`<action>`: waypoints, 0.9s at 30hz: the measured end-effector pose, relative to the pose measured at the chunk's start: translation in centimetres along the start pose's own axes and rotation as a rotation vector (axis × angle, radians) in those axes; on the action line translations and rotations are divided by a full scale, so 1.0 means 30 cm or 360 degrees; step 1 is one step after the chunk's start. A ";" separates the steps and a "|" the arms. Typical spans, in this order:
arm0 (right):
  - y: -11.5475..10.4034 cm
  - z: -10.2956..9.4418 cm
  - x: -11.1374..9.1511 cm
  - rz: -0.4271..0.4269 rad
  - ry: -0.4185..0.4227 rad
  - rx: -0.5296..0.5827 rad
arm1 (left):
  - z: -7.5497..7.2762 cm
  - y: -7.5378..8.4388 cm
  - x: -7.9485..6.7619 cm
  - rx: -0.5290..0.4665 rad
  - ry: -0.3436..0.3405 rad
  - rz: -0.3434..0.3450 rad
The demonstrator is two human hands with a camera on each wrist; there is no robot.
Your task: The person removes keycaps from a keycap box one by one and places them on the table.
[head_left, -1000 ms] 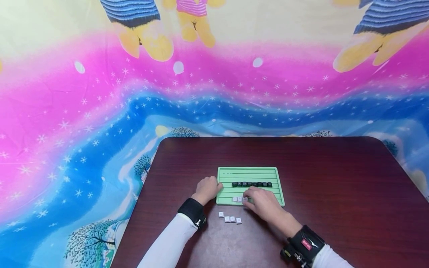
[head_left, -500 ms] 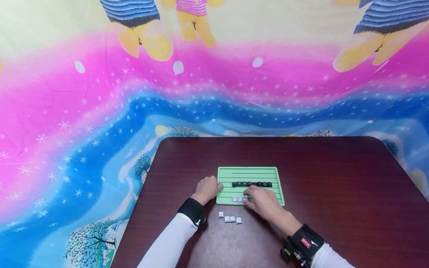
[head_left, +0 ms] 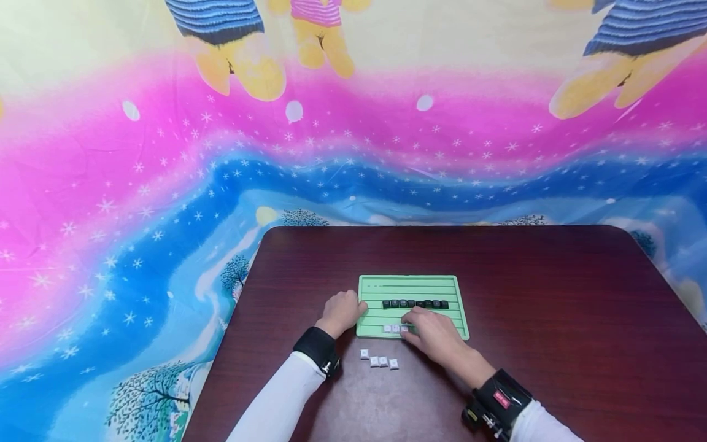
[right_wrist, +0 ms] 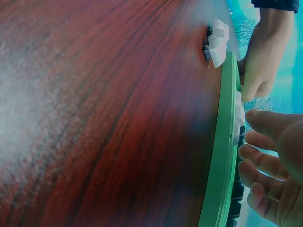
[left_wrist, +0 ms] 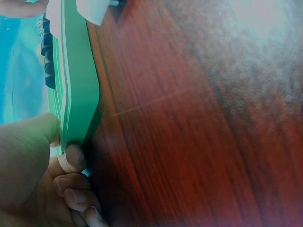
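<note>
A pale green tray with raised ridges [head_left: 411, 293] lies on the table. My left hand [head_left: 339, 312] grips its left edge, thumb over the rim and fingers curled at the side. A row of white keycaps [head_left: 391, 329] sits in the near part of the tray. Over the right end of that row is my right hand [head_left: 436, 334], thumb and index finger either side of the last visible white keycap [head_left: 404, 329]. In the right wrist view a gap shows between that thumb and the bent fingers [right_wrist: 265, 163]. Black keycaps [head_left: 415, 304] stand in a row farther back.
Several loose white keycaps [head_left: 378, 361] lie on the dark red-brown table [head_left: 525, 294] in front of the tray. A colourful printed cloth [head_left: 386, 153] hangs behind the table's far edge. Both wrists wear black straps, the right one [head_left: 504, 399] with a red label.
The right wrist has shifted very slightly to the left, and the last visible white keycap shows a little more clearly beside the right fingers. The left hand and tray stay still.
</note>
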State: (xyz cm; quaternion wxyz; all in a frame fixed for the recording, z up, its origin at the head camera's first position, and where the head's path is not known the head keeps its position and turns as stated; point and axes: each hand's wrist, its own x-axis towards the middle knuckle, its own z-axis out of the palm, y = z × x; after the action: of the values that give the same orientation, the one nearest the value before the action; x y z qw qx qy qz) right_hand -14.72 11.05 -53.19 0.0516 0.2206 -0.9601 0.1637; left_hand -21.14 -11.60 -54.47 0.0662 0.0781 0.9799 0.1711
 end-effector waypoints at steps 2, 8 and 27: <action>0.003 0.004 0.000 0.0000 -0.0010 0.0002 | 0.000 -0.001 0.000 -0.0003 -0.0002 0.0003; 0.008 0.013 -0.002 0.0009 -0.0033 0.0020 | -0.002 0.000 -0.003 -0.0004 0.0012 0.0005; 0.017 0.025 0.001 0.0033 -0.0067 0.0001 | 0.004 -0.002 0.001 -0.0001 0.0014 -0.0003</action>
State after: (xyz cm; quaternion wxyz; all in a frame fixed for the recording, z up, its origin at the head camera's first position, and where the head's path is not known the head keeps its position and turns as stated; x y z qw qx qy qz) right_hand -14.99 11.22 -54.03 0.0297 0.2142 -0.9631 0.1600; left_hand -21.17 -11.61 -54.59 0.0621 0.0765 0.9802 0.1718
